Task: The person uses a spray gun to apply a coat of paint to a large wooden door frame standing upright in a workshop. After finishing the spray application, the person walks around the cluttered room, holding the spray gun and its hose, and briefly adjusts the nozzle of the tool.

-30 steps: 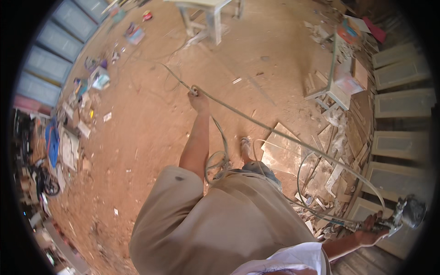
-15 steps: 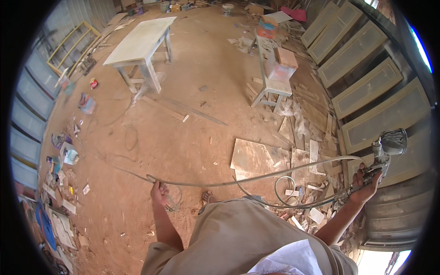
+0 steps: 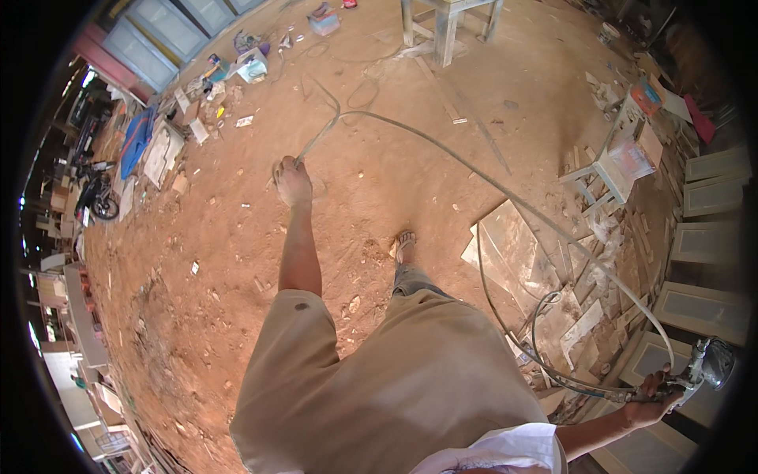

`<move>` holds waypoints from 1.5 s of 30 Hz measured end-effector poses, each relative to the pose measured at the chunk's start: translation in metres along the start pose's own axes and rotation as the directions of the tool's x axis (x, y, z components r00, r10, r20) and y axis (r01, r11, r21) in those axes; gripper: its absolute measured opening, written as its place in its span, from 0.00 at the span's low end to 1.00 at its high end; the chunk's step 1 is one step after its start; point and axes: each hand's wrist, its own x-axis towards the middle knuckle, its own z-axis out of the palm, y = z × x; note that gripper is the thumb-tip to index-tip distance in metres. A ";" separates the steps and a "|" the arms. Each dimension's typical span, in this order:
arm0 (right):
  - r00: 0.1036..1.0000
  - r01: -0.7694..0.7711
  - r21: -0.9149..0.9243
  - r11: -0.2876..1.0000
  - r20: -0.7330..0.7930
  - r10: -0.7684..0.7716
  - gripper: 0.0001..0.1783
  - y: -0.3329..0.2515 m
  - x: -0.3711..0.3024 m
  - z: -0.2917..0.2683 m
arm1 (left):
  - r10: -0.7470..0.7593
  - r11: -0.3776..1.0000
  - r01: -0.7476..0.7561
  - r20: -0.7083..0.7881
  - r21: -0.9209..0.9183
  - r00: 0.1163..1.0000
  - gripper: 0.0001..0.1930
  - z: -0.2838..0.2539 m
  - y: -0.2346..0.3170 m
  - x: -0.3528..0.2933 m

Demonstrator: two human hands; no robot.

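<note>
My right hand (image 3: 649, 403), at the lower right, is wrapped round the handle of a spray gun (image 3: 693, 378) with a dark, paint-smeared cup (image 3: 719, 363). A long pale hose (image 3: 505, 189) runs from beside the gun across the floor in a wide arc toward my left hand. In front of me, my left arm is stretched forward and the left hand (image 3: 293, 183) is closed on the hose near its bend. A thinner dark hose (image 3: 505, 328) loops down from the gun side past my waist.
Pale framed panels (image 3: 703, 308) lean along the right side. Flat boards (image 3: 513, 249) and scraps lie on the dirt floor (image 3: 213, 261) before them. A low bench (image 3: 612, 175) holds boxes. A table (image 3: 446, 28) stands far ahead; tubs (image 3: 253, 65) and a motorbike (image 3: 101, 197) are at left.
My view has swung to the left, bringing the motorbike in. My left arm now reaches farther forward with the hose, which bows in a higher arc. The spray gun stays in my right hand.
</note>
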 end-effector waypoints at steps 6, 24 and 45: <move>0.999 -0.044 0.025 0.999 -0.019 0.045 0.30 -0.019 -0.009 -0.017 | -0.230 0.971 0.238 0.165 -0.027 0.959 0.14 -0.016 -0.065 -0.047; 0.739 -0.090 -0.363 0.927 -0.648 -0.182 0.31 -0.150 -0.274 0.011 | 0.519 -0.517 0.854 0.774 -0.055 0.363 0.35 -0.018 -0.023 -0.084; 0.528 -0.140 -0.171 0.975 -0.846 -0.072 0.28 -0.240 -0.599 -0.001 | -0.396 0.119 0.578 0.495 -0.807 0.773 0.25 -0.059 -0.262 0.026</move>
